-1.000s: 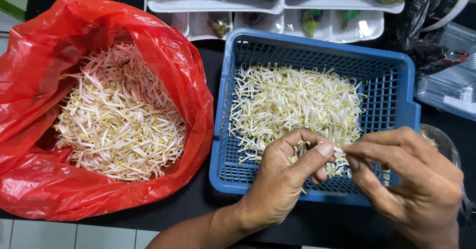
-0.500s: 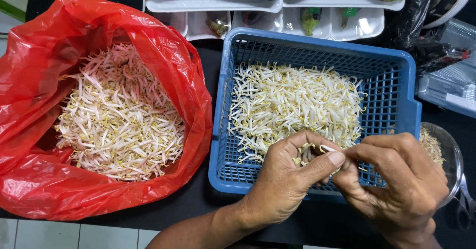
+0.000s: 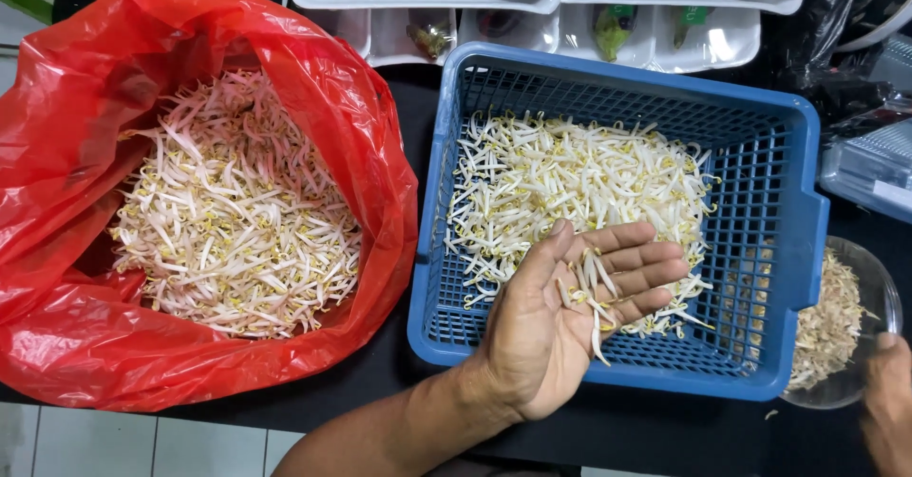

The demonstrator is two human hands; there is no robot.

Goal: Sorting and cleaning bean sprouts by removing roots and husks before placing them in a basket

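My left hand (image 3: 560, 315) lies palm up over the near part of the blue plastic basket (image 3: 803, 239), with a few bean sprouts (image 3: 587, 282) resting on its loosely spread fingers. A layer of bean sprouts (image 3: 579, 178) covers the basket floor. My right hand (image 3: 891, 401) shows only partly at the lower right edge, beside a clear bowl (image 3: 869, 277) that holds thin sprout trimmings; whether it holds anything cannot be seen. A red plastic bag (image 3: 85, 106) on the left lies open and full of bean sprouts (image 3: 233, 211).
White foam trays (image 3: 665, 30) of wrapped vegetables stand along the far edge. Clear and dark plastic packaging (image 3: 869, 154) sits at the right. Everything rests on a black tabletop (image 3: 408, 97), with pale floor tiles (image 3: 114, 444) at the lower left.
Both hands were together pinching sprouts over the basket. Now my right hand has moved off to the bowl at the lower right, and my left hand has turned palm up with sprouts on it.
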